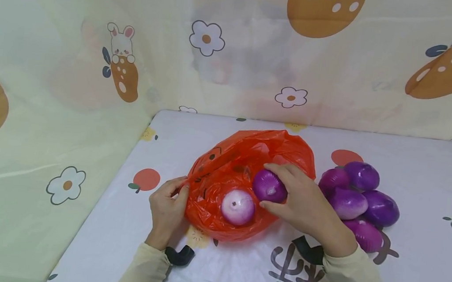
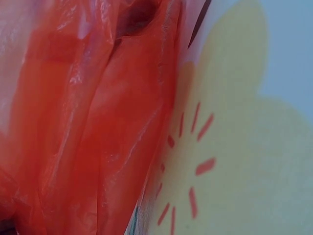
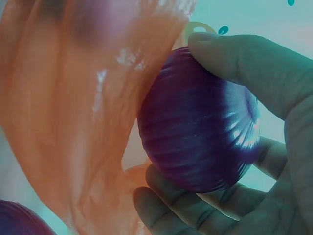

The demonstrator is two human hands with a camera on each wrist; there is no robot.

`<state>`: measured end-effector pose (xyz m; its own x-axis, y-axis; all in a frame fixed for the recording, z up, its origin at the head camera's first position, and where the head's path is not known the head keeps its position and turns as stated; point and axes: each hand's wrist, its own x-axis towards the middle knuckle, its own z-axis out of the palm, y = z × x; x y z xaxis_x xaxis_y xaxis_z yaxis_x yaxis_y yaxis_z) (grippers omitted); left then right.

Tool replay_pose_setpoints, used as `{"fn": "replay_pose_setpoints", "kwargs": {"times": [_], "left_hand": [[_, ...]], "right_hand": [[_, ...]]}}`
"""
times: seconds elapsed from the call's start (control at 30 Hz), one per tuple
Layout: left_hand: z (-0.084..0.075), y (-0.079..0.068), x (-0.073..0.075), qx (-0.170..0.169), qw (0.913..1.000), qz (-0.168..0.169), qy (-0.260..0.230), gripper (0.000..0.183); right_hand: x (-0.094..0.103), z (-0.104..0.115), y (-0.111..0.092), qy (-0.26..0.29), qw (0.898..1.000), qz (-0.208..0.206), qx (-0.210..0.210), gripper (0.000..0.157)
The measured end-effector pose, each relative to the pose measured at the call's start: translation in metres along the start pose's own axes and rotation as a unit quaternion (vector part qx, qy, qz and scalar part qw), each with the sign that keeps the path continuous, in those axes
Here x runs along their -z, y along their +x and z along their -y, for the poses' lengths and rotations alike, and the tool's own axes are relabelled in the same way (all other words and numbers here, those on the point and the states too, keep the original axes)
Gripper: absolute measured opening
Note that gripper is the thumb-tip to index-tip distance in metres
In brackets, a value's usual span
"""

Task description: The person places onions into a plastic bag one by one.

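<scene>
A red plastic bag (image 1: 211,228) lies with its mouth wide on the table. Its left rim is pinched between the thumb and fingers of my left hand (image 1: 169,205); the left wrist view holds only the bag's creased side (image 2: 127,112). Inside sits a round, glossy white-and-purple vegetable (image 1: 238,207). Over the bag's right side, my right hand (image 1: 305,200) grips a purple onion (image 1: 269,186) between thumb and fingers. In the right wrist view the ridged onion (image 3: 195,122) is beside the bag wall, with fingertips curled beneath it.
To the right of the bag is a pile of several glossy purple vegetables (image 1: 348,203), some ridged like onions, others smooth. A patterned white cloth (image 1: 231,274) covers the table. Behind and on the left hang printed cream curtains (image 1: 247,72). Black straps (image 1: 180,256) show at the wrists.
</scene>
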<state>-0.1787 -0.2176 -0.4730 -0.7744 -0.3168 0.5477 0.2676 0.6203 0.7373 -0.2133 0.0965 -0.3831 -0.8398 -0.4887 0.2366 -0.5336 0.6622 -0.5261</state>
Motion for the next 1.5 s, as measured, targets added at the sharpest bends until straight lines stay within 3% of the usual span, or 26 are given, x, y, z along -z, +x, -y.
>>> {"fn": "replay_pose_setpoints", "kwargs": {"times": [0.7,1.07,1.37,1.5], "left_hand": [[0.001,-0.005,0.0,0.006,0.9999,-0.008,-0.005,0.015],[0.006,-0.003,-0.001,-0.037,0.999,-0.019,-0.018,0.014],[0.006,-0.002,-0.002,-0.034,0.9992,-0.015,-0.013,0.014],[0.005,-0.001,-0.002,-0.032,0.9993,-0.013,-0.014,0.013]], "right_hand": [[-0.028,-0.011,0.006,-0.039,0.999,0.034,-0.01,0.079],[-0.036,-0.014,0.005,-0.058,0.997,0.043,-0.016,0.078],[-0.045,-0.018,0.005,-0.064,0.997,0.038,0.004,0.072],[-0.047,-0.018,0.004,-0.067,0.997,0.045,-0.005,0.071]]}}
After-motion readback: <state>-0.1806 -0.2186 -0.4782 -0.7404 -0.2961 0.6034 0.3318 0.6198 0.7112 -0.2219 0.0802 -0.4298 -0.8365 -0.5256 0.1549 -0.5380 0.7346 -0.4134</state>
